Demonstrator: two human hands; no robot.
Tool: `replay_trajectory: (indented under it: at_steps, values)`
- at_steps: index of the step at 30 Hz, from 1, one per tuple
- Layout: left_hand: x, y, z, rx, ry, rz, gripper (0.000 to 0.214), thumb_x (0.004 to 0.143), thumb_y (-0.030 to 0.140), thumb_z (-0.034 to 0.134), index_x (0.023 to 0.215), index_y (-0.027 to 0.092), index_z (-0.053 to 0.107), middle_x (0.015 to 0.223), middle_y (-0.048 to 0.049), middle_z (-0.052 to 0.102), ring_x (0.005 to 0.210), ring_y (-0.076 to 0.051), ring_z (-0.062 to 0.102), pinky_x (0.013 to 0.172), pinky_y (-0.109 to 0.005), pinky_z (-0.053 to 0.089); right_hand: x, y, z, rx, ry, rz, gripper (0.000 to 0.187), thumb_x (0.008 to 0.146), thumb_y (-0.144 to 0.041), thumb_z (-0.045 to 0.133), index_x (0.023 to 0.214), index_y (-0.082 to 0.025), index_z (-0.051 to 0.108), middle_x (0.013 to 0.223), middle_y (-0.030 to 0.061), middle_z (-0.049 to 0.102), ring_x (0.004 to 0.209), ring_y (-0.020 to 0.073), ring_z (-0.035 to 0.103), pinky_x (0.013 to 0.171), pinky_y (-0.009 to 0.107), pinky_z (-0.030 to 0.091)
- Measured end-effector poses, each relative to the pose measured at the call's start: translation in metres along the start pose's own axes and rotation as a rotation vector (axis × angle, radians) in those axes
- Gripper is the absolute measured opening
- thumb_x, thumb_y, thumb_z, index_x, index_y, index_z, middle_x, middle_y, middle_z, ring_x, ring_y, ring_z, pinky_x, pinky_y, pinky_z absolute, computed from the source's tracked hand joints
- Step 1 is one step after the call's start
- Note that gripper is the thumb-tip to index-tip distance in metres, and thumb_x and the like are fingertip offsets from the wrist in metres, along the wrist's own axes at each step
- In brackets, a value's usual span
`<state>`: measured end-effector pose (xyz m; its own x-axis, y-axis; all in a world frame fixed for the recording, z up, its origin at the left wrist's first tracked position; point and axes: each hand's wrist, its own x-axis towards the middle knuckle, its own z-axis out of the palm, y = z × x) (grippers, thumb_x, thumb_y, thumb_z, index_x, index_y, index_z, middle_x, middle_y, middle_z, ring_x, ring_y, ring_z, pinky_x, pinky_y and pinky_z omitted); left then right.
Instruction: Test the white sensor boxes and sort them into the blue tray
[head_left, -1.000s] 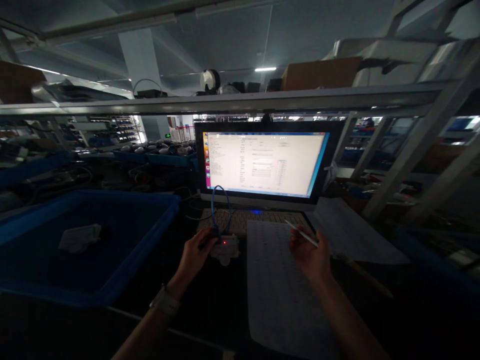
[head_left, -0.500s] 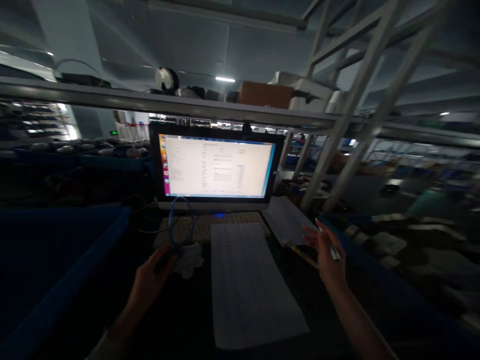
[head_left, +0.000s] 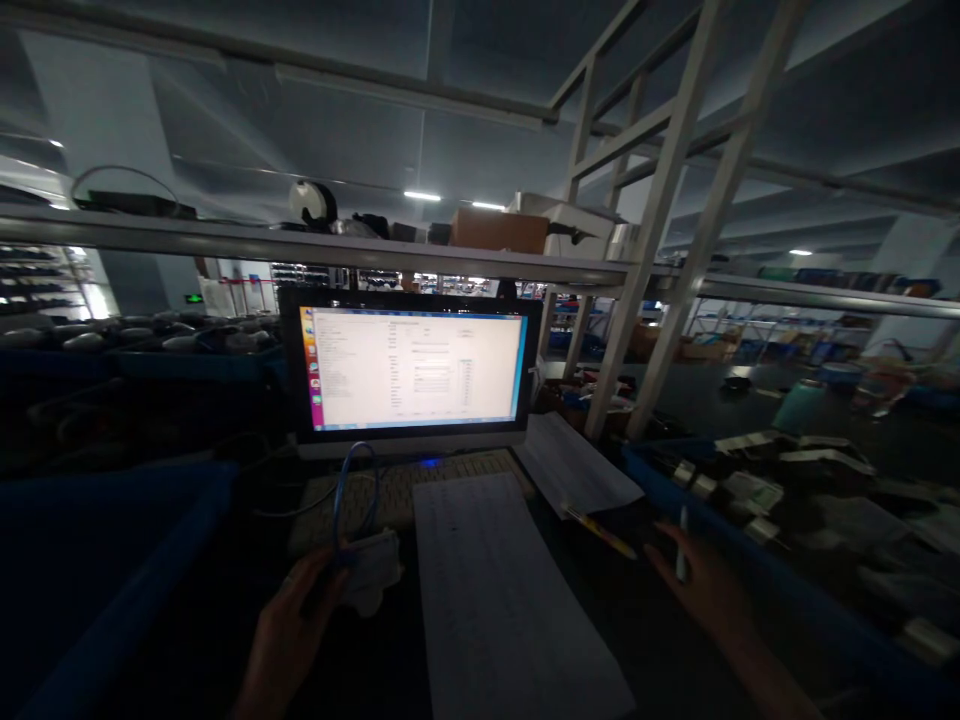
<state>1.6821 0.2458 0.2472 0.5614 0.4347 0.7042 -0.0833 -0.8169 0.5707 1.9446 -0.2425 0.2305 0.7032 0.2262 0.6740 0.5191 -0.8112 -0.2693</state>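
Two bare hands can be counted: one left hand (head_left: 289, 620) and one right hand (head_left: 705, 585). One slim white pen (head_left: 682, 547), one thin yellow stick (head_left: 604, 532), one thin blue looped cable (head_left: 337, 500) and one small pale flat box (head_left: 373, 568) are seen. Two white paper sheets are found, a near sheet (head_left: 495, 590) and a far sheet (head_left: 574, 465). One wide black-edged screen (head_left: 420, 370) and one pale keyboard (head_left: 465, 468) are counted. The pale pieces (head_left: 765, 490) piled at the right are too dark to be counted.

Head-worn cam, fwd & dn; hands (head_left: 289, 615) nr, monitor (head_left: 416, 370) beyond.
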Motion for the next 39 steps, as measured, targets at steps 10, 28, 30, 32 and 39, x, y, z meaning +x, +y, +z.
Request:
replay_trajectory:
  at_steps: [10, 28, 30, 32, 39]
  values:
    - [0.0, 0.007, 0.002, -0.085, 0.021, -0.009, 0.036, 0.081, 0.053, 0.055, 0.094, 0.022, 0.069, 0.094, -0.0051, 0.074, 0.086, -0.021, 0.071, 0.078, -0.031, 0.058, 0.002, 0.014, 0.008, 0.025, -0.121, 0.054, 0.043, 0.073, -0.056, 0.051, 0.099, -0.025, 0.067, 0.109, 0.0098, 0.07, 0.096, 0.0286, 0.067, 0.081, 0.043, 0.056]
    - [-0.003, 0.011, 0.003, -0.101, -0.008, -0.028, 0.031, 0.085, 0.043, 0.053, 0.1, 0.02, 0.068, 0.099, -0.0084, 0.072, 0.093, -0.022, 0.069, 0.082, -0.033, 0.057, 0.008, 0.025, 0.009, 0.076, -0.068, 0.0, 0.042, 0.068, -0.055, 0.054, 0.092, -0.022, 0.066, 0.096, 0.0137, 0.072, 0.083, 0.034, 0.069, 0.07, 0.047, 0.057]
    - [-0.004, 0.01, 0.004, -0.105, 0.0, -0.03, 0.031, 0.085, 0.043, 0.053, 0.1, 0.02, 0.068, 0.099, -0.0086, 0.072, 0.093, -0.022, 0.069, 0.082, -0.033, 0.057, 0.009, 0.019, 0.005, 0.04, -0.022, -0.026, 0.045, 0.07, -0.056, 0.052, 0.096, -0.021, 0.064, 0.101, 0.0153, 0.07, 0.089, 0.0356, 0.067, 0.075, 0.05, 0.056]
    - [-0.004, 0.009, 0.005, -0.107, 0.012, -0.034, 0.03, 0.085, 0.043, 0.054, 0.1, 0.021, 0.068, 0.098, -0.0081, 0.073, 0.091, -0.021, 0.069, 0.081, -0.033, 0.057, 0.009, 0.012, 0.0, 0.018, 0.007, -0.047, 0.044, 0.073, -0.055, 0.05, 0.099, -0.022, 0.062, 0.105, 0.0153, 0.069, 0.094, 0.0357, 0.066, 0.08, 0.05, 0.054]
    - [-0.003, 0.012, 0.003, -0.12, -0.005, -0.04, 0.028, 0.084, 0.041, 0.054, 0.098, 0.021, 0.068, 0.098, -0.0076, 0.073, 0.091, -0.021, 0.069, 0.083, -0.033, 0.057, 0.003, 0.011, 0.002, 0.013, 0.021, -0.069, 0.045, 0.076, -0.054, 0.048, 0.105, -0.021, 0.058, 0.11, 0.0185, 0.066, 0.101, 0.0382, 0.063, 0.086, 0.053, 0.052]
